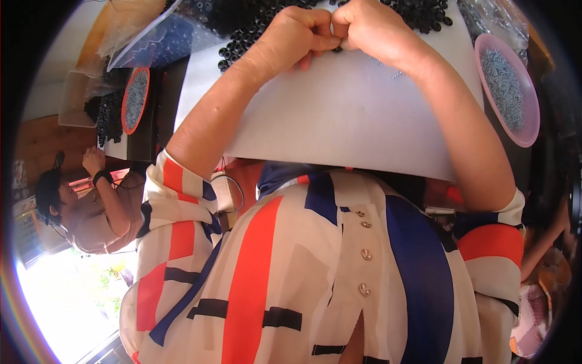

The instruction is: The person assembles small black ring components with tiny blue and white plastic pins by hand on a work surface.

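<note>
My left hand (292, 37) and my right hand (377, 33) meet over the white work surface (339, 121) at the top middle. The fingers of both are closed and pressed together, and whatever they pinch is hidden or too small to name. A dark bit shows just beneath the touching fingertips; whether it is held or lying there I cannot tell. Small black ring-like parts (233, 51) lie loosely heaped around and behind my hands. Under my right wrist are a few small silvery screws (397, 75).
On the right stands a pink oval tray (531, 115) of small grey screws; a red-rimmed tray (125, 112) of similar pieces is at left. Clear plastic bags (163, 42) of parts lie at upper left. Another person (100, 212) works at left; someone's arm (548, 239) shows at right.
</note>
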Tool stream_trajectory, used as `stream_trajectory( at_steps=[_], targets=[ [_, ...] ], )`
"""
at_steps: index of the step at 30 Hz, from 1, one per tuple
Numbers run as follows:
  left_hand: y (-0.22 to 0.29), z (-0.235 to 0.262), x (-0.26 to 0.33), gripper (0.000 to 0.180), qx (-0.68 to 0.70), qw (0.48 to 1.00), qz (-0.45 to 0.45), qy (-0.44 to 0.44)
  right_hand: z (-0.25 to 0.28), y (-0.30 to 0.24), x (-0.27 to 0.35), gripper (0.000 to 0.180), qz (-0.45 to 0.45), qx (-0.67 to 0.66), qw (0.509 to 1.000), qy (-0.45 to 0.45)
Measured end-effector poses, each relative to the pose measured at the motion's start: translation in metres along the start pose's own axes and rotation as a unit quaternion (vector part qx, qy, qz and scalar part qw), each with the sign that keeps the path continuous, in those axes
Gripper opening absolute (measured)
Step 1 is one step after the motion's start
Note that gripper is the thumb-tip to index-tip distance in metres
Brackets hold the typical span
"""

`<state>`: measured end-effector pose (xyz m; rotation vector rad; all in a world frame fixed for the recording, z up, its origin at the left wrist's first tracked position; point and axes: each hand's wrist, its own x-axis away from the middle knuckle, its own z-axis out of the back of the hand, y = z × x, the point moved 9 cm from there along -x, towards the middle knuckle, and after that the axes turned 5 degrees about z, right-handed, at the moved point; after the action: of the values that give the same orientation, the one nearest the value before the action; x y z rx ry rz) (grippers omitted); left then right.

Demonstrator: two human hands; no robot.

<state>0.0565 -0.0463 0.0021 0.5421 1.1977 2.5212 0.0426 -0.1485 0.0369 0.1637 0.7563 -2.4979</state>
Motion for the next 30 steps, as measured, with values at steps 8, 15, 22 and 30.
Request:
stream_trajectory(
  at_steps=[8,15,22,30],
  targets=[
    [-0.004,-0.008,-0.006,0.009,0.063,0.997,-0.008,-0.036,-0.007,0.01,-0.002,0.014,-0.059,-0.02,0.998,-0.012],
    [-0.004,0.002,0.002,0.015,0.012,1.0,-0.018,0.007,-0.011,0.016,-0.001,0.012,-0.055,-0.134,0.989,-0.009],
    [-0.007,0.015,0.018,0.015,0.117,0.991,0.03,0.063,0.03,0.047,0.003,0.006,-0.052,-0.258,0.944,0.198],
    [0.038,0.0,0.022,0.018,-0.181,0.936,-0.23,0.197,0.032,0.049,0.009,0.007,-0.032,-0.307,0.919,0.247]
  ],
)
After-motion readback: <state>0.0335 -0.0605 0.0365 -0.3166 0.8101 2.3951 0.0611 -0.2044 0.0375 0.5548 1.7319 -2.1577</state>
